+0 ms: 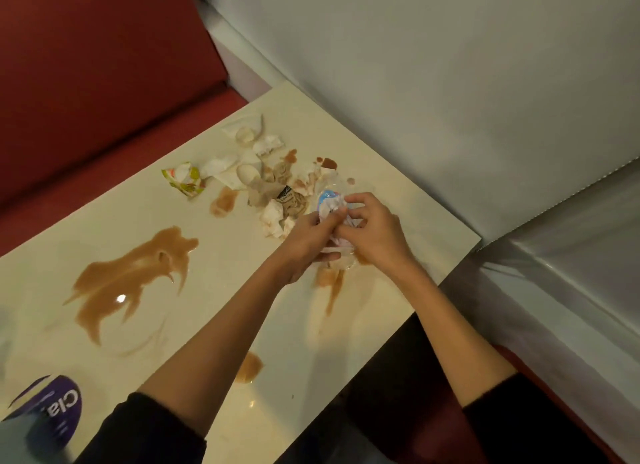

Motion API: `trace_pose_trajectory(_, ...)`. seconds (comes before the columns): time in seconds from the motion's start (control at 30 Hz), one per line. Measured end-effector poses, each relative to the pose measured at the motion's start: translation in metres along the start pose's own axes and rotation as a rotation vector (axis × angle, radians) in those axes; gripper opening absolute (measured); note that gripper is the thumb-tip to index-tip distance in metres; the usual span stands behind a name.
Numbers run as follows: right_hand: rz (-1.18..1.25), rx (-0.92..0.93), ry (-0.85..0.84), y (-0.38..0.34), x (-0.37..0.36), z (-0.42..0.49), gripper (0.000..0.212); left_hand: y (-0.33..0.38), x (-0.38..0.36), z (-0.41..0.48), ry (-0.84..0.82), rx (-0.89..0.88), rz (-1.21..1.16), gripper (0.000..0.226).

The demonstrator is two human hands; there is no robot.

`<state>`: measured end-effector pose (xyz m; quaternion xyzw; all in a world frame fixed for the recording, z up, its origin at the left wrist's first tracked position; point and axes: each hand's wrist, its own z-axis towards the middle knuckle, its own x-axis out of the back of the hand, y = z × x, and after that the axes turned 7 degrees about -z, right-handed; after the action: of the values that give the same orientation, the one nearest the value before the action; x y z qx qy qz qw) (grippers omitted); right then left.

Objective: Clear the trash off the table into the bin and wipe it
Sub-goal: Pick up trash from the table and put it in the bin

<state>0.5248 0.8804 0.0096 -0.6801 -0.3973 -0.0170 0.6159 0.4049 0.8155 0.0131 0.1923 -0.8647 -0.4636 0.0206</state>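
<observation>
The person's left hand (311,242) and right hand (375,235) meet over the table (121,221), both with fingers curled around a crumpled clear plastic wrapper (329,202) with a blue label, which is squeezed between them. Just beyond the left hand lies the pile of stained napkins (277,195), and farther out to that hand's left a green and yellow packet (185,179).

The plastic looks springy. If either hand loosens, it could probably unfold and slip back onto the table. A small brown puddle (329,283) sits directly under the hands, so the wrapper may be wet and could drip while it is carried. The bin is not in view, so how far it must be carried cannot be told.

The large brown spill (135,280) lies to the left of the left forearm, and a dark sleeve (145,429) reaching for the napkins could drag through it and spread it. A purple tub (52,411) stands beside that sleeve and could be knocked.
</observation>
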Motion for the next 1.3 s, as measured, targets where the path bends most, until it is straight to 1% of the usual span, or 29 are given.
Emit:
trace_pose_trajectory(0.07, 0.009, 0.015, -0.166, -0.005, 0.000, 0.007, 0.055, 0.002, 0.014, 0.001, 0.041, -0.035, -0.026, 0.035)
trace_pose_trajectory(0.1, -0.008, 0.034, -0.214, -0.007, 0.001, 0.012, 0.052, 0.003, 0.021, 0.002, 0.062, -0.040, -0.028, 0.033)
trace_pose_trajectory(0.13, -0.039, 0.061, -0.216, -0.010, 0.003, 0.019, 0.047, 0.004, 0.029, 0.002, 0.092, -0.039, -0.033, 0.032)
trace_pose_trajectory(0.17, -0.094, 0.082, -0.181, -0.011, 0.005, 0.026, 0.044, 0.005, 0.037, 0.003, 0.128, -0.030, -0.037, 0.033)
trace_pose_trajectory(0.2, -0.178, 0.101, -0.135, -0.013, 0.007, 0.034, 0.046, 0.005, 0.044, 0.003, 0.163, -0.021, -0.042, 0.035)
trace_pose_trajectory(0.23, -0.292, 0.116, -0.106, -0.012, 0.007, 0.042, 0.053, 0.005, 0.051, 0.004, 0.193, -0.014, -0.040, 0.036)
trace_pose_trajectory(0.27, -0.425, 0.119, -0.113, -0.011, 0.005, 0.050, 0.064, 0.004, 0.056, 0.004, 0.214, -0.012, -0.035, 0.038)
trace_pose_trajectory(0.37, -0.756, 0.085, -0.275, -0.006, -0.011, 0.062, 0.101, -0.001, 0.067, 0.004, 0.249, -0.006, -0.030, 0.041)
trace_pose_trajectory(0.43, -0.913, 0.088, -0.361, 0.002, -0.025, 0.065, 0.112, -0.004, 0.069, 0.003, 0.253, -0.001, -0.032, 0.041)
trace_pose_trajectory(0.5, -1.023, 0.089, -0.372, 0.010, -0.036, 0.066, 0.111, -0.006, 0.071, 0.002, 0.257, 0.005, -0.021, 0.039)
trace_pose_trajectory(0.57, -1.086, 0.094, -0.306, 0.015, -0.042, 0.065, 0.097, -0.009, 0.072, 0.002, 0.266, 0.015, -0.019, 0.036)
trace_pose_trajectory(0.67, -1.045, 0.138, -0.173, 0.020, -0.046, 0.064, 0.068, -0.011, 0.072, 0.001, 0.270, 0.023, -0.025, 0.032)
trace_pose_trajectory(0.73, -0.969, 0.162, -0.140, 0.019, -0.043, 0.064, 0.053, -0.011, 0.073, 0.001, 0.267, 0.020, -0.016, 0.031)
trace_pose_trajectory(0.8, -0.869, 0.168, -0.114, 0.015, -0.035, 0.066, 0.042, -0.011, 0.073, 0.000, 0.266, 0.020, -0.007, 0.031)
trace_pose_trajectory(0.87, -0.739, 0.166, -0.052, 0.011, -0.027, 0.065, 0.034, -0.011, 0.073, 0.001, 0.263, 0.018, 0.005, 0.032)
trace_pose_trajectory(1.0, -0.437, 0.082, 0.018, 0.006, -0.014, 0.063, 0.031, -0.008, 0.071, 0.000, 0.239, 0.017, 0.028, 0.030)
trace_pose_trajectory(1.03, -0.383, 0.065, 0.025, 0.005, -0.012, 0.062, 0.030, -0.007, 0.070, 0.000, 0.230, 0.015, 0.036, 0.030)
trace_pose_trajectory(1.17, -0.245, 0.013, 0.076, -0.002, 0.002, 0.050, 0.013, -0.003, 0.064, -0.004, 0.178, -0.006, 0.074, 0.031)
trace_pose_trajectory(1.3, -0.146, -0.059, 0.131, -0.008, 0.012, 0.026, 0.027, 0.000, 0.057, -0.012, 0.122, -0.031, 0.102, 0.025)
